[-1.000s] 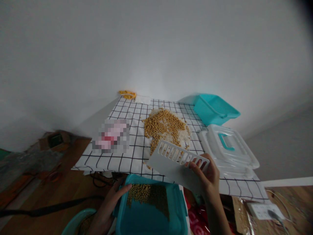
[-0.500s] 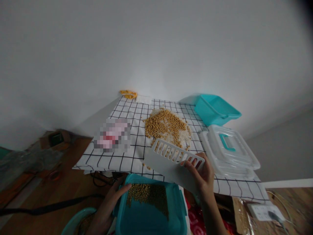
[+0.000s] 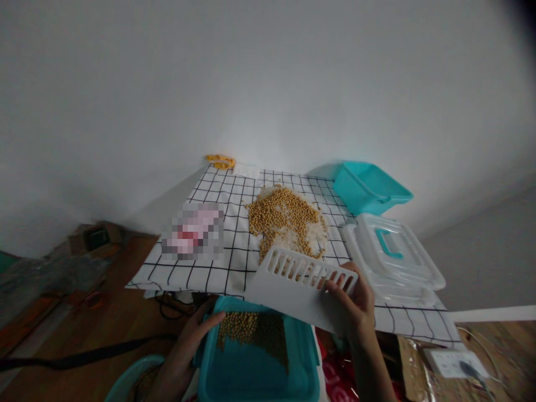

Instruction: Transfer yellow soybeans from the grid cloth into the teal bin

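Observation:
My right hand (image 3: 355,307) grips a white plastic panel (image 3: 293,290) with a row of slots along its top edge, tilted over the near table edge. Under it, a teal bin (image 3: 255,379) holding soybeans sits below the table edge, and my left hand (image 3: 192,340) holds its left rim with fingers curled over it. Behind the panel, a heap of soybeans mixed with white rice (image 3: 287,218) lies on the black-and-white checked cloth (image 3: 226,262).
A second teal bin (image 3: 371,187) stands at the table's back right, with a clear lid with a teal handle (image 3: 393,257) in front of it. A blurred pink item (image 3: 192,231) lies on the left of the cloth. Yellow bits (image 3: 219,161) sit at the far corner. Clutter covers the floor.
The white panel dipped toward the table edge and came back a little, its lower edge now overlapping the teal bin's far rim. My left hand stayed on the bin.

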The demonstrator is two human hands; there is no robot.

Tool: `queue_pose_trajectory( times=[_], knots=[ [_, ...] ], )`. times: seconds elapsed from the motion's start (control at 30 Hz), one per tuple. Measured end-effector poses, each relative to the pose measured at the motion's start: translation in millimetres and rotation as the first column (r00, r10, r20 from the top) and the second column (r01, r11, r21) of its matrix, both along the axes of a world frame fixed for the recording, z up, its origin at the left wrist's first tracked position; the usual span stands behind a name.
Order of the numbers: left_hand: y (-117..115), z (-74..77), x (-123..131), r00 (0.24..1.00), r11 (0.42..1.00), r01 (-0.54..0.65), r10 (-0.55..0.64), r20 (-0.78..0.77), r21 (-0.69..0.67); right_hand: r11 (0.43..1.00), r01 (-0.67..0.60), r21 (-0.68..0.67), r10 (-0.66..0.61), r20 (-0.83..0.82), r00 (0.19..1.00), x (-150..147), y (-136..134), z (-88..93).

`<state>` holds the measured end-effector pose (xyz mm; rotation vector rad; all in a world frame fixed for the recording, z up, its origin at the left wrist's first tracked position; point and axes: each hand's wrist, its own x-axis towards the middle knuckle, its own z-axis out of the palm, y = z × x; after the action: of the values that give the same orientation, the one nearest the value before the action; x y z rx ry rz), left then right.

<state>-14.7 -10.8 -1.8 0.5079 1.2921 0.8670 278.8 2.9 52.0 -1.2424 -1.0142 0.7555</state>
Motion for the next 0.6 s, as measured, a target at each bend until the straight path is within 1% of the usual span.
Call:
queue_pose_trajectory(
  times=[0.1,0.17,0.3,0.4,0.5,0.6],
  knots=[
    [-1,-2.2,-1,1.000,0.999,-0.016,0.017,0.006,-0.042,0.997,0.078,0.012,-0.077,-0.053,0.996,11,0,-1.2],
    [-1,-5.0,-2,1.000,0.998,-0.015,0.014,-0.008,-0.065,0.996,0.090,0.017,-0.089,-0.044,0.995,17,0,-2.2],
    [0,-8.0,-2,0.999,1.000,-0.004,0.004,-0.034,-0.016,1.000,0.019,0.023,-0.020,0.036,0.999,22,-2,-4.3],
    [-1,-10.9,-3,0.999,1.000,0.005,-0.005,-0.048,0.000,1.000,-0.008,0.003,0.008,0.035,0.999,20,-5,-5.4],
    [-3,-20.4,-9,0.997,0.999,0.032,-0.030,-0.071,0.019,1.000,0.002,-0.004,-0.002,0.024,1.000,20,-6,-7.2],
    [-6,-32.0,-15,0.996,0.998,0.017,-0.011,-0.092,0.067,0.999,0.029,0.019,-0.030,0.052,0.998,25,-3,-10.6]
  ],
)
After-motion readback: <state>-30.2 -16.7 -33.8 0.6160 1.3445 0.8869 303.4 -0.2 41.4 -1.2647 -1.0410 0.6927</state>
